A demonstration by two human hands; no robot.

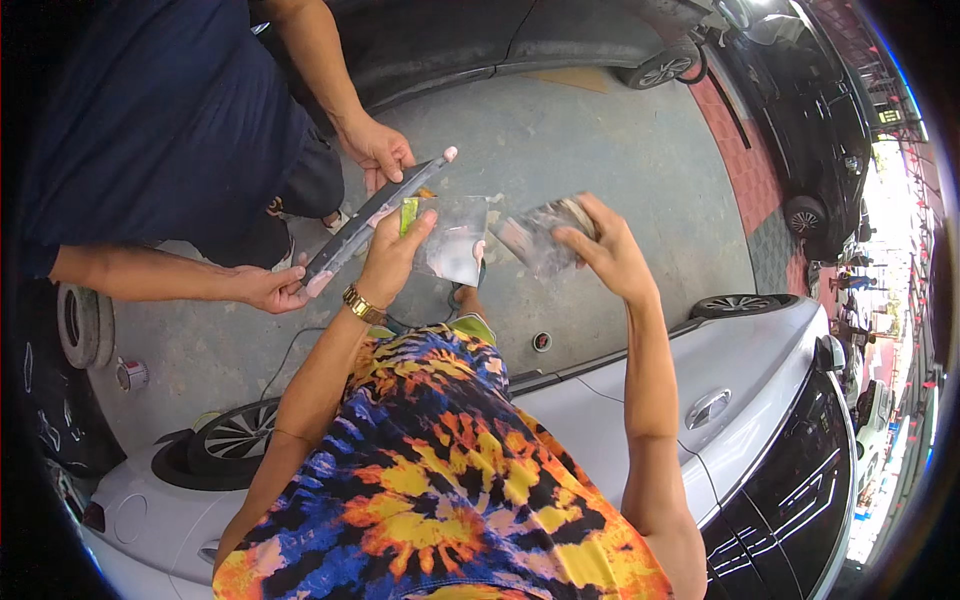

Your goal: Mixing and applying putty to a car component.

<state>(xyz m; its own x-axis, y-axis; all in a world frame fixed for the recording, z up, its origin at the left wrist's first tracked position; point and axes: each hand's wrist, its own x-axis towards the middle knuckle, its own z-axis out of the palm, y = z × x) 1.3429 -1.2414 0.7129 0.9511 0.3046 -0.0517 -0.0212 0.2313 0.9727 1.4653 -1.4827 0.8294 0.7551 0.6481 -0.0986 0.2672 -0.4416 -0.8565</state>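
My left hand (395, 251) grips a flat rectangular mixing plate (454, 225) by its left side, thumb on top. Pale pink putty (452, 260) is smeared over the plate and hangs on its right edge. To the right, my right hand (609, 247) pinches a flat scraper (547, 232), blurred by motion, its edge pointing towards the plate but apart from it. Just beyond my left hand is a dark, narrow trim strip (352, 229) with pink putty at both ends and along its edge. Another person's two hands (379, 150) hold that strip at a slant.
The other person (172, 142) stands close at the left. A silver car (600, 420) is right beside me, with a dark car body (450, 45) opposite. On the concrete floor (622, 165) are a small round can (542, 342), another can (133, 373), tires (84, 326) and a hose (281, 356).
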